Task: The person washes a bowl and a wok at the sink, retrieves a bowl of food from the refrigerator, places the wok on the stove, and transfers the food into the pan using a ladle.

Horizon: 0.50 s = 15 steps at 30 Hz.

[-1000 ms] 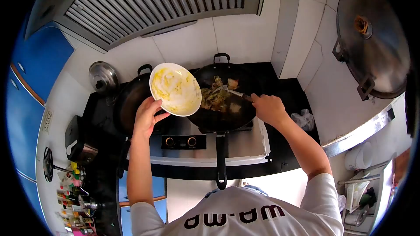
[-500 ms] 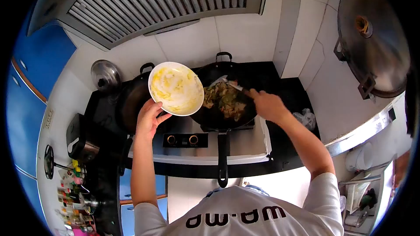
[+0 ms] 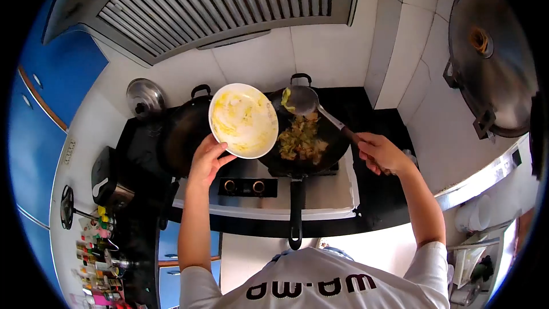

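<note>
My left hand (image 3: 207,163) grips a white plate (image 3: 245,120) by its lower left rim. The plate is tilted up, its inside smeared with yellow sauce. My right hand (image 3: 380,153) is closed around the dark handle of a metal ladle (image 3: 302,100). The bowl of the ladle is raised over the far part of a black wok (image 3: 336,146), with a bit of yellow-green food on its edge. Cooked, chopped food (image 3: 302,139) lies in the wok below. The plate overlaps the wok's left side in view.
A second dark wok (image 3: 182,137) stands on the left burner. The wok handle (image 3: 296,212) sticks out over the counter's front edge. A metal lid (image 3: 145,97) leans at the back left, below the range hood (image 3: 229,0). Several bottles (image 3: 94,263) stand at lower left.
The ladle has risen out of the food and its bowl now shows above the wok. My right hand has moved right and slightly down. The plate appears slightly further right.
</note>
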### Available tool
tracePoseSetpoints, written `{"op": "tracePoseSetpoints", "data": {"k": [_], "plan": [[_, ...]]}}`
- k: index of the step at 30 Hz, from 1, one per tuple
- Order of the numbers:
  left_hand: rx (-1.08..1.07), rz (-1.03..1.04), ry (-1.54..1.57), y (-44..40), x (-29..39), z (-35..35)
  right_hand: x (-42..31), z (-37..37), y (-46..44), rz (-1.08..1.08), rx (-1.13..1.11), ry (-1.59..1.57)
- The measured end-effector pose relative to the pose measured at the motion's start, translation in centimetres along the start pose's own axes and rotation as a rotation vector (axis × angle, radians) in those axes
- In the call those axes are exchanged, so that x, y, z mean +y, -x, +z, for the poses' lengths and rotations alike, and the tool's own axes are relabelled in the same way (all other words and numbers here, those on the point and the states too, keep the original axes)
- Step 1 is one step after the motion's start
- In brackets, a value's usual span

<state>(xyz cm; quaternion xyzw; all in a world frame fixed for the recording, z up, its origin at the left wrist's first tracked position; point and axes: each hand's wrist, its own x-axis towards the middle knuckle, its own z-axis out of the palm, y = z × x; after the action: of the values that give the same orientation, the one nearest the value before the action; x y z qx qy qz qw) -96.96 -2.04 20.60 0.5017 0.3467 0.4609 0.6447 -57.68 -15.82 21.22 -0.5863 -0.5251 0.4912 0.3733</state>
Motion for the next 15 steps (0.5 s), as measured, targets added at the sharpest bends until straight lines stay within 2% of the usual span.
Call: {"op": "tracePoseSetpoints", "data": {"k": [1,3,4,6,9,12,15], "plan": [[0.007,0.002,0.015,0.0,0.0,0.4,-0.7,0.4,0.6,-0.006,-0.004,-0.001],[-0.018,0.008,0.014,-0.3,-0.4,0.8,-1.3,1.2,1.3,0.034,-0.11,-0.381],[-0.048,0.013,0.018,-0.4,-0.6,1.1,-1.2,1.2,1.2,0.031,-0.112,-0.385],[-0.032,0.011,0.03,-0.3,-0.6,1.8,-0.9,1.0,1.1,0.091,-0.277,-0.456],[-0.073,0.051,-0.002,-0.4,-0.9,1.8,-0.9,1.1,1.7,0.152,-0.297,-0.535],[-0.089,0.076,-0.005,-0.5,-1.3,2.1,-1.6,1.7,1.9,0.125,-0.401,-0.617],[-0.12,0.079,0.098,-0.8,-2.1,2.6,-2.1,2.3,1.2,0.067,-0.444,-0.569]]}}
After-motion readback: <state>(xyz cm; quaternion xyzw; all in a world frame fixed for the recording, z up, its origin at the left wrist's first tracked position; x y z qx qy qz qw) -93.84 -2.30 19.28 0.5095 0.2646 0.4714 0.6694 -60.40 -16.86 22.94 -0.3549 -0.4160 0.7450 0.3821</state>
